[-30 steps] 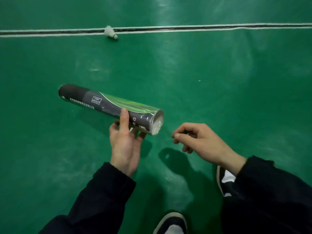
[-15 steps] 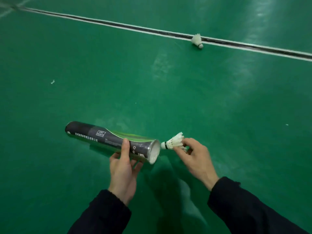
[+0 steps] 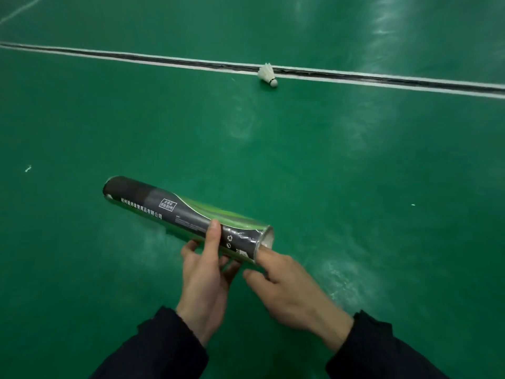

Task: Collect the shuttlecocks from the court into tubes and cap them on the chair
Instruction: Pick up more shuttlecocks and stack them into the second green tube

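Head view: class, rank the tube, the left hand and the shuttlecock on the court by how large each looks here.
1. tube, the longest shape in view.
2. left hand, clearly shorter than the tube.
3. shuttlecock, smallest; it lies farther from the camera by the court line, so it looks smaller than it is.

Bare hands, dark long sleeves (image 3: 153, 348)
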A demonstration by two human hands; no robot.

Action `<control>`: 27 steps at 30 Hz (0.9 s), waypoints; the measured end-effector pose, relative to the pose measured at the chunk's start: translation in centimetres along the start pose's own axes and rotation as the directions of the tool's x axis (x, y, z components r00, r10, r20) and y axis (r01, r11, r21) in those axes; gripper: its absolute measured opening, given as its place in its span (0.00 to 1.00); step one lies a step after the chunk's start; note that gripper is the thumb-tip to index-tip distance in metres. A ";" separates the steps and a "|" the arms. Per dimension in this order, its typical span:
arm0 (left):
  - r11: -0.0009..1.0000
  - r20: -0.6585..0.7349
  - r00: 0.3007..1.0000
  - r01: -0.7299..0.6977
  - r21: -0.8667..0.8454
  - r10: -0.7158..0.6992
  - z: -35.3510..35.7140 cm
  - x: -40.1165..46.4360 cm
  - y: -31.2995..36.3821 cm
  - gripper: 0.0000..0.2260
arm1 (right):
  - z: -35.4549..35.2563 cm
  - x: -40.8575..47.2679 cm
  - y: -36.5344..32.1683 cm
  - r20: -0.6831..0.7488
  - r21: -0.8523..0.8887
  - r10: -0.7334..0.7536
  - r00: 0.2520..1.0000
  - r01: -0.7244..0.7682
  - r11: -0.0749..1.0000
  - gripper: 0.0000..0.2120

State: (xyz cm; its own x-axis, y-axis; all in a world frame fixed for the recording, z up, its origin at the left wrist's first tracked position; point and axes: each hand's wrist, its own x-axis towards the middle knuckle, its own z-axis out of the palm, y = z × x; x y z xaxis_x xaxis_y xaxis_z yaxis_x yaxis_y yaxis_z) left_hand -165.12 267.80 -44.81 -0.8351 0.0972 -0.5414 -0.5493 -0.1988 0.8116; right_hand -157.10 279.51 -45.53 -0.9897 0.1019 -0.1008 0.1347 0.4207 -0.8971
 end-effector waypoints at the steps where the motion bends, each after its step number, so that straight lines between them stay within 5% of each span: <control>1: 1.000 0.013 1.000 0.012 0.014 -0.012 1.1 0.0 0.1 0.32 | -1.1 0.6 -0.1 0.036 0.078 0.066 0.997 -0.068 0.995 0.04; 6: 0.998 0.142 0.988 0.061 0.011 -0.062 8.2 -0.8 3.9 0.33 | -9.1 2.2 -3.1 0.040 0.333 0.138 0.990 -0.143 0.932 0.11; 11: 0.989 0.221 0.970 0.120 -0.085 -0.099 18.2 -3.4 8.6 0.27 | -20.1 0.7 -5.9 -0.229 0.093 0.069 0.971 -0.049 0.994 0.12; 15: 0.986 0.276 0.949 0.165 -0.026 -0.151 24.8 -6.1 11.0 0.24 | -25.5 -0.7 -6.8 -0.277 0.019 0.093 0.956 -0.091 0.996 0.08; 21: 0.986 0.249 0.954 0.163 0.022 -0.163 28.8 -4.2 12.1 0.30 | -28.8 1.2 -6.8 -0.186 0.272 0.248 0.951 -0.193 0.943 0.08; 27: 0.970 0.327 0.914 0.207 0.129 -0.239 29.6 1.3 10.1 0.33 | -28.1 5.3 -4.2 -0.313 0.402 0.323 0.893 -0.184 0.897 0.04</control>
State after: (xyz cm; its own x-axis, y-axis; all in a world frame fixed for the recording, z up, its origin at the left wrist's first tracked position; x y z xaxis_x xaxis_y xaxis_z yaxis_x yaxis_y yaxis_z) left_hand -172.64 294.76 -30.83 -0.6417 0.4552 -0.6173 -0.7096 -0.0470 0.7030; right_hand -161.55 303.66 -30.21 -0.8249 0.5094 -0.2450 0.2828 -0.0033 -0.9592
